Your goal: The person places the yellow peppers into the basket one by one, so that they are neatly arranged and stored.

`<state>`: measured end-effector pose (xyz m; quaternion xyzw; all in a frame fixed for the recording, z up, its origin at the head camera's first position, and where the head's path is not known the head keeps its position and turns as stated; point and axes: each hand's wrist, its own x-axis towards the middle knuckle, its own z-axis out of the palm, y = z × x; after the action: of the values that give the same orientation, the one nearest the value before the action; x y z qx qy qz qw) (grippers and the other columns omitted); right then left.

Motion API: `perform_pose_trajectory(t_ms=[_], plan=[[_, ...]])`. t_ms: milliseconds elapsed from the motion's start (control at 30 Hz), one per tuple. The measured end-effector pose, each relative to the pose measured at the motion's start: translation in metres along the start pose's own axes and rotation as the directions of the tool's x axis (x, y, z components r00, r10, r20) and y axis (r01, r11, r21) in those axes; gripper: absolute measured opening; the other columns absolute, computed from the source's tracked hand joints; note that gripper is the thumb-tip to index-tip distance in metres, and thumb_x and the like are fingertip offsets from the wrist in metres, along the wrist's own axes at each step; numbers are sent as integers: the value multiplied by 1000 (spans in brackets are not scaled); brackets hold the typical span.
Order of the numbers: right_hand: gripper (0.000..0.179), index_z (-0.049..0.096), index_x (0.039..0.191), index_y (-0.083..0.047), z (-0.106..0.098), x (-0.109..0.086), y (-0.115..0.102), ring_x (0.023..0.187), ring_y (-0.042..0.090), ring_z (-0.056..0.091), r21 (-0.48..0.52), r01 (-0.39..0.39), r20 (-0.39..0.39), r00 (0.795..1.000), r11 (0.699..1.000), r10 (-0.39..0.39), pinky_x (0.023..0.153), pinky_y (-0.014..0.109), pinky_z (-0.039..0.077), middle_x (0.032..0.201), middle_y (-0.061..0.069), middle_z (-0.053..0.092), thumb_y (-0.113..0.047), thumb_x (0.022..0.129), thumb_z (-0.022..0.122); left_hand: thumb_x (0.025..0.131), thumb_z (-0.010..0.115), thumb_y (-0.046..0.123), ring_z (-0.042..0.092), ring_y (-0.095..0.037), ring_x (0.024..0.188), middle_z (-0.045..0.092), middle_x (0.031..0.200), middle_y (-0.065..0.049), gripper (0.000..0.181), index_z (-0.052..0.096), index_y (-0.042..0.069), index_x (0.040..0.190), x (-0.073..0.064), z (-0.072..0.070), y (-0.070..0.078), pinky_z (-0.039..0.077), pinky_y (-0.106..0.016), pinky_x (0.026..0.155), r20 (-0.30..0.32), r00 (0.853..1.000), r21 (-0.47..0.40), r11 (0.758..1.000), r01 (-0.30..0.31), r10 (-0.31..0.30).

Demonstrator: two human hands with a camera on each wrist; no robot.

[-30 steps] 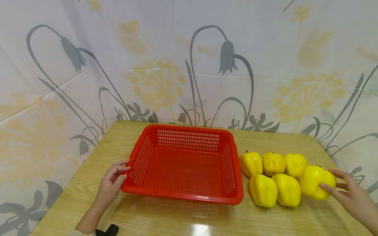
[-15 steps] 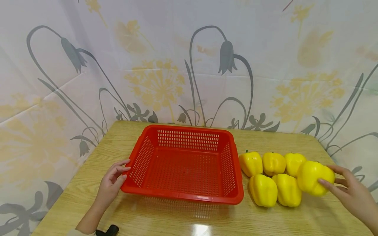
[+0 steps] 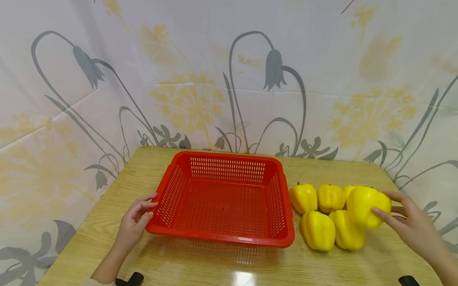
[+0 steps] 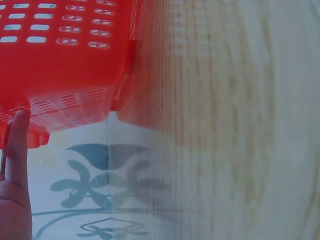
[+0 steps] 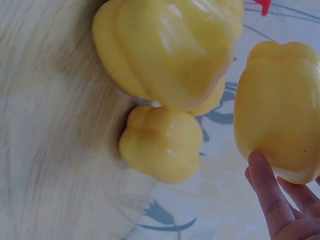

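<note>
My right hand [image 3: 411, 222] grips a yellow bell pepper [image 3: 366, 206] between thumb and fingers, above the table at the right. In the right wrist view this bell pepper [image 5: 282, 110] is raised off the tabletop, with fingertips [image 5: 257, 162] on its lower end. Several more yellow bell peppers [image 3: 318, 231] stand in two rows beside the basket, one partly hidden behind the held one. At the left, my left hand [image 3: 135, 218] holds the rim of a red plastic basket [image 3: 229, 238] with fingers and thumb. The basket has slotted walls and nothing inside.
The wooden table [image 3: 200, 270] ends at a patterned cloth backdrop [image 3: 200, 79] behind and on both sides. Black wrist-worn pieces [image 3: 130, 279] show at the bottom edge near each forearm.
My right hand has carried the bell pepper up and to the left, so it now overlaps the right end of the pepper rows. My left hand and the basket have stayed put.
</note>
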<state>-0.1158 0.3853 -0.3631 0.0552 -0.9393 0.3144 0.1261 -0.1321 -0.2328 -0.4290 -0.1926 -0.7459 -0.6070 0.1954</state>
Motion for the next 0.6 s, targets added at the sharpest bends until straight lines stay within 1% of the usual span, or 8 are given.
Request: perform_pose_trajectory(t_ms=[200, 233, 267, 400, 433, 467, 500, 600], plan=[[57, 33, 132, 9, -1, 5, -12, 80, -21, 40, 19, 3, 2, 1000, 1000, -3, 55, 15, 46, 121, 33, 41, -15, 90, 63, 85, 48, -18, 48, -6, 114, 52, 124, 1, 19, 56, -15, 102, 2, 3, -1, 41, -13, 88, 7, 1000, -7, 1000, -19, 19], [56, 33, 132, 7, 0, 6, -13, 82, -20, 41, 34, 15, -1, 1000, 999, -15, 56, 15, 47, 122, 27, 42, -14, 89, 63, 85, 48, -18, 48, -6, 113, 52, 123, 1, 19, 56, -15, 102, 2, 3, -1, 41, -13, 88, 5, 1000, -2, 1000, -17, 17], [55, 34, 132, 6, 0, 7, -15, 83, -20, 43, 47, 26, 0, 1000, 999, -26, 57, 14, 47, 123, 25, 42, -13, 89, 63, 85, 48, -17, 49, -6, 113, 52, 123, 1, 19, 56, -15, 102, 2, 2, -1, 41, -13, 88, 3, 1000, 3, 1000, -8, 8], [54, 34, 133, 3, 2, 12, -23, 85, -16, 47, 82, 62, 16, 998, 995, -64, 60, 15, 48, 122, 17, 42, -12, 89, 62, 86, 49, -15, 50, -4, 111, 53, 122, 4, 17, 56, -14, 101, 1, 1, 0, 42, -13, 86, -7, 1000, 24, 999, 25, -25], [54, 34, 133, 3, 3, 15, -25, 86, -15, 47, 95, 73, 20, 997, 993, -76, 61, 15, 48, 123, 17, 41, -11, 89, 62, 86, 49, -15, 50, -4, 111, 53, 122, 4, 16, 56, -14, 101, 1, 0, 0, 42, -13, 86, -9, 999, 28, 999, 31, -30], [54, 33, 133, 4, 5, 16, -27, 85, -15, 47, 96, 78, 22, 996, 992, -81, 60, 16, 49, 122, 21, 41, -11, 89, 62, 86, 49, -15, 50, -4, 111, 53, 122, 4, 16, 56, -15, 101, 1, -1, 0, 42, -13, 85, -11, 1000, 29, 999, 30, -29], [54, 34, 132, 5, 6, 18, -29, 85, -15, 47, 100, 89, 16, 996, 991, -91, 60, 16, 49, 122, 22, 41, -10, 89, 62, 86, 49, -16, 50, -5, 111, 53, 122, 4, 16, 56, -15, 101, 1, -1, 1, 42, -13, 85, -12, 1000, 24, 999, 25, -25], [53, 36, 131, 7, 9, 22, -34, 85, -15, 47, 114, 115, -5, 993, 987, -115, 59, 17, 49, 122, 22, 40, -7, 88, 63, 86, 48, -17, 50, -5, 111, 53, 122, 4, 16, 56, -15, 100, 1, 0, 1, 43, -13, 85, -11, 1000, 17, 1000, 18, -18]])
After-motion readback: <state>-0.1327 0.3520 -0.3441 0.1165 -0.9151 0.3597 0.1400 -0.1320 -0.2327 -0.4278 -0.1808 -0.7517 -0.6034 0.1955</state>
